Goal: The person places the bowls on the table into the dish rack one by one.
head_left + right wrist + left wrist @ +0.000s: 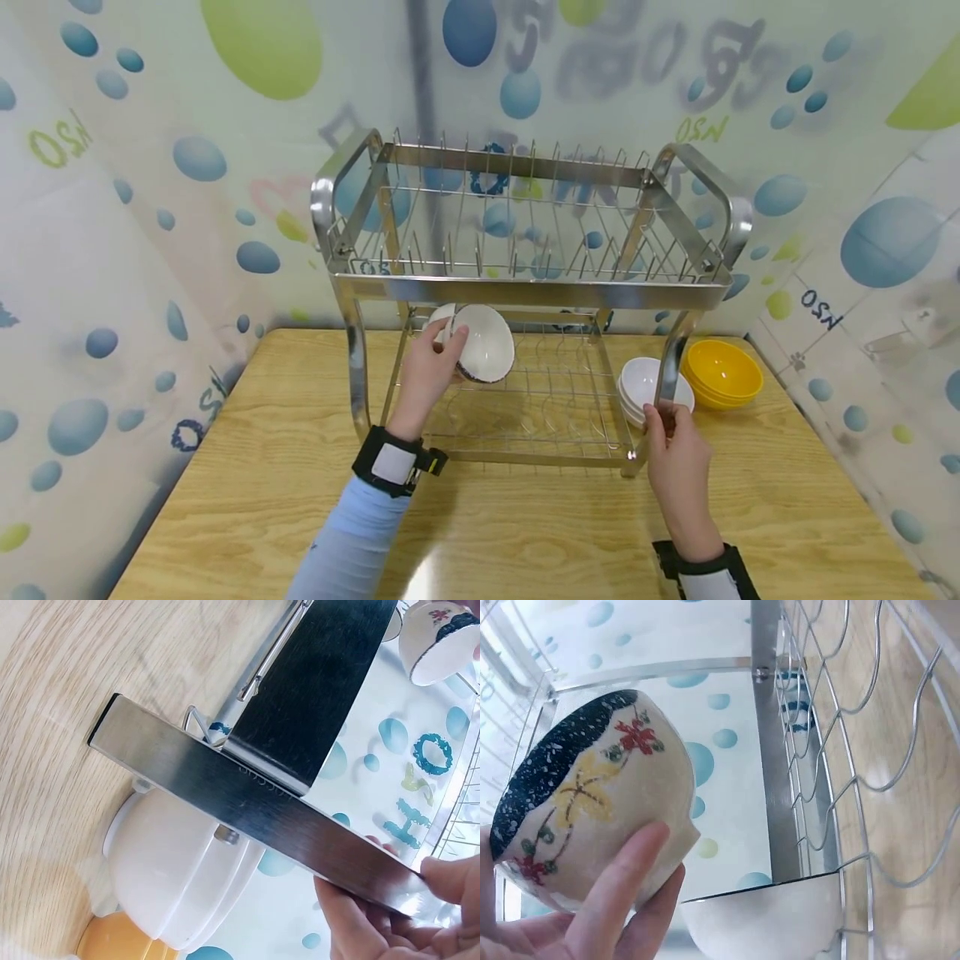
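Note:
My left hand (pixel 429 379) grips a patterned bowl (pixel 487 343) inside the lower tier of a two-tier steel dish rack (pixel 525 293). The bowl is tilted, its white inside facing the head view. On its outside, in the left wrist view, are red and yellow flowers (pixel 585 796) and a dark speckled rim band. A second bowl (pixel 769 922) sits on edge in the lower wire tier, partly hidden by my left hand in the head view. With curled fingers and thumb, my right hand (pixel 681 467) holds the rack's front right leg (pixel 225 802).
White bowls (pixel 645 385) are stacked just behind the right leg, beside stacked yellow bowls (pixel 723 371). Upright wire prongs (pixel 480 250) line the upper tier. The rack stands on a wooden table (pixel 525 533), with a patterned sheet (pixel 247 167) hanging behind.

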A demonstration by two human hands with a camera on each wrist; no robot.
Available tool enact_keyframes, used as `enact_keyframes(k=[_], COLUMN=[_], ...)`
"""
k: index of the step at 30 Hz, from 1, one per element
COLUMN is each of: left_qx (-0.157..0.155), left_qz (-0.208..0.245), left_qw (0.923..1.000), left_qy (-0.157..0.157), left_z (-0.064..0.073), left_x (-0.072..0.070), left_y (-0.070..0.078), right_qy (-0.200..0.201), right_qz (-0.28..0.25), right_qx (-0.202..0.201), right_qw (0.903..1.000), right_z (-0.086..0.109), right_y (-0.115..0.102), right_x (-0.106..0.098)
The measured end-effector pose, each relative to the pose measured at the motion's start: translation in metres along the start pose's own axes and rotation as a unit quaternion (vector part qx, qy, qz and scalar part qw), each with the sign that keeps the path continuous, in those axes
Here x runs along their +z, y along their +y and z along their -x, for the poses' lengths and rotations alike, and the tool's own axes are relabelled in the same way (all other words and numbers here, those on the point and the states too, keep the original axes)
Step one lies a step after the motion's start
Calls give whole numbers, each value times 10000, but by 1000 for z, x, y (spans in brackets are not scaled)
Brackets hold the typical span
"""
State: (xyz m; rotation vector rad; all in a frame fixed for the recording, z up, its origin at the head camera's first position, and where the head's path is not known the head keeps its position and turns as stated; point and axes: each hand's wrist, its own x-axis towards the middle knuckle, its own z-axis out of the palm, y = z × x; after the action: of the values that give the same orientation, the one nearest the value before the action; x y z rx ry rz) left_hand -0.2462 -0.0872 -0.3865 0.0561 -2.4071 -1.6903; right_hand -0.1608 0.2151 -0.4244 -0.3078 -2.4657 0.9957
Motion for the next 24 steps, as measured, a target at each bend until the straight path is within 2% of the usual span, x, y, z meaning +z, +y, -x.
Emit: enact_keyframes(k=[3,8,10,16,24], left_qx=[313,904,1005,1122,1768], left_qz=[-677,-1549,-1705,-2005,-2613], left_qw=[9970,9815,9772,9701,9451], left_qy=[207,673,771,784,851], left_z=[-6,-13,-16,-26,-43], left_x=[6,15,19,27,37], left_y=[4,12,15,18,15], right_qy=[-56,-24,-7,-70,-4], right_qz=[-4,-21,-27,-16,-28], right_qx=[40,-12,-37,16,-61], right_qw=[10000,10000,10000,10000,10000], right_z=[1,1,1,1,0], right_y=[0,-1,-1,-2,-1], right_x=[0,-1,-1,-1,0])
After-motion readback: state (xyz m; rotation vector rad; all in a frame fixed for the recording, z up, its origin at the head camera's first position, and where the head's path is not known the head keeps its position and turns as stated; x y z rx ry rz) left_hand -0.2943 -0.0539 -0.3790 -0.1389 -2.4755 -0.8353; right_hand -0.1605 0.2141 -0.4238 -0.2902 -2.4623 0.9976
